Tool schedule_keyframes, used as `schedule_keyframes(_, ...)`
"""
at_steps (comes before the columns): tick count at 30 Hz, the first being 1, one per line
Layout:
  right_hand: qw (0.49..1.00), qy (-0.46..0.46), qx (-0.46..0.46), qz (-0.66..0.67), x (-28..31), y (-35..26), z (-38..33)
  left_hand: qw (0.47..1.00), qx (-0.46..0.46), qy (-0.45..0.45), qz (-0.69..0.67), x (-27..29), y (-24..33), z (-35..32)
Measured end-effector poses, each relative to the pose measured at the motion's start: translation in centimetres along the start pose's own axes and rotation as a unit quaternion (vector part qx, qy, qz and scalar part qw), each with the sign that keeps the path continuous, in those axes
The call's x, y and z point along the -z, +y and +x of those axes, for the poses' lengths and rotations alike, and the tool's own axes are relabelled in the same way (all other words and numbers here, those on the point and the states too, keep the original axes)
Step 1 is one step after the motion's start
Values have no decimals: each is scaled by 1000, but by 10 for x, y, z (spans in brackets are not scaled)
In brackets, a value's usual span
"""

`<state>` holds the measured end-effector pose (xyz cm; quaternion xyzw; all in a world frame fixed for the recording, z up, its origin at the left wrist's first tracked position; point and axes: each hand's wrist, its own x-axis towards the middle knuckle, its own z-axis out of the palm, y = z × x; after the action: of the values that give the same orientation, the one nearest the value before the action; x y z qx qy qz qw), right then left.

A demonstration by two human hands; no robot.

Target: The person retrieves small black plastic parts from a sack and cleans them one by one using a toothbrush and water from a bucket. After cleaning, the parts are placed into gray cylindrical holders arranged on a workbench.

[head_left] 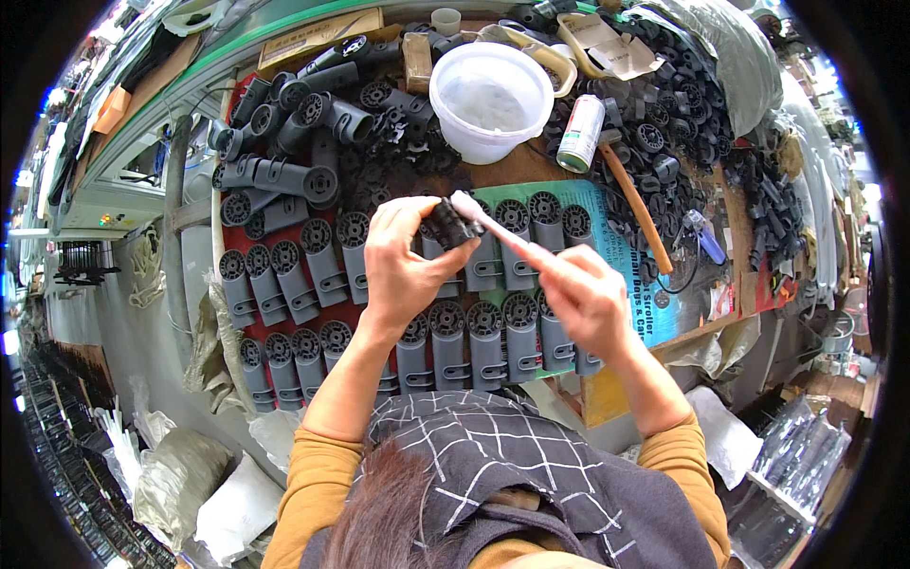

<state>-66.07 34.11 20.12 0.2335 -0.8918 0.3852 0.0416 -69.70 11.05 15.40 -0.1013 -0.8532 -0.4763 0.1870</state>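
Note:
Above the middle of the table, my left hand [396, 254] pinches a small black ribbed plastic part [449, 226] between fingers and thumb. My right hand [590, 296] is closed around the pale pink handle of a slim brush [507, 237], much like a toothbrush. Its whitish head lies against or just over the top of the black part; the contact is too small to make out. Below both hands, dark grey plastic tubes [447, 346] with round spoked ends lie in two rows, partly hidden by my left wrist.
A white plastic tub [491, 100] stands at the back, with a spray can [581, 133] and a wooden-handled hammer [637, 211] to its right. Loose grey tubes [284, 180] are piled at left, black parts [668, 123] at right. Blue printed sheeting [616, 275] covers the table's right side.

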Motion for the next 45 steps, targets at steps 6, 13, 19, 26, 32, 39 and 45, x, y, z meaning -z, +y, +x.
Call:
schedule_keyframes(6,996,61,-61,-5,-8,-5,-20,999,-30,14,31,4,0,-2)
schedule_keyframes(13,998,45,-39,30,-11,-11,-6,998,-33,16,48,12,1,-5)
schedule_keyframes(19,999,27,-34,21,-19,3,17,998,-34,9,50,15,-9,-7)
schedule_keyframes(26,941,-55,-38,-333,5,103,156,999,25,1,37,17,-29,-11)
schedule_keyframes(32,859,-246,-92,-440,-34,167,244,997,72,-9,15,21,-41,-16)
schedule_keyframes(39,910,-207,-76,-350,-8,153,242,994,111,14,-7,25,-59,-14)
schedule_keyframes(45,947,-143,-265,115,37,76,123,803,296,1,-518,12,-59,-14)
